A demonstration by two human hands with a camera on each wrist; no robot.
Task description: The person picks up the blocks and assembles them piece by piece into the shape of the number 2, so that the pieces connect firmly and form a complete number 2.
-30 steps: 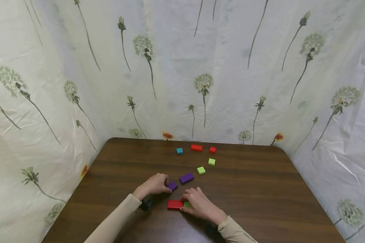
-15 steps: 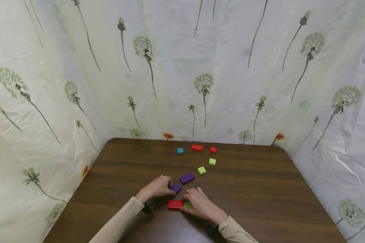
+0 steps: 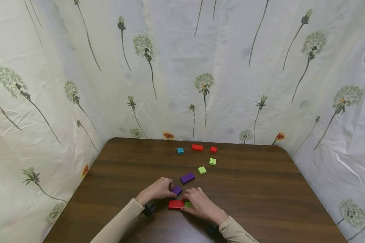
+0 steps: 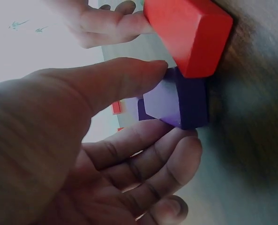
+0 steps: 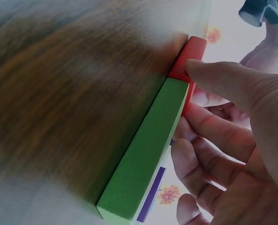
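My left hand (image 3: 158, 189) pinches a small purple block (image 3: 177, 190) between thumb and fingers, just beyond a long red block (image 3: 175, 205). In the left wrist view, a corner of the purple block (image 4: 164, 101) lies right by the end of the red block (image 4: 188, 35). A green block (image 5: 146, 145) sits end to end with the red one in the right wrist view. My right hand (image 3: 199, 204) grips the red block near this joint, thumb on the near side and fingers on the far side. From the head view, that hand hides most of the green block.
A longer purple block (image 3: 187, 178) lies just behind the hands on the brown wooden table (image 3: 246, 195). Farther back are two lime blocks (image 3: 202, 170), a blue block (image 3: 180, 151), a red bar (image 3: 197, 147) and a small red block (image 3: 213, 149). A flowered curtain (image 3: 170, 67) surrounds the table.
My left hand has slid the small purple block rightward and slightly nearer, closer to the red block. The right hand has stayed in place.
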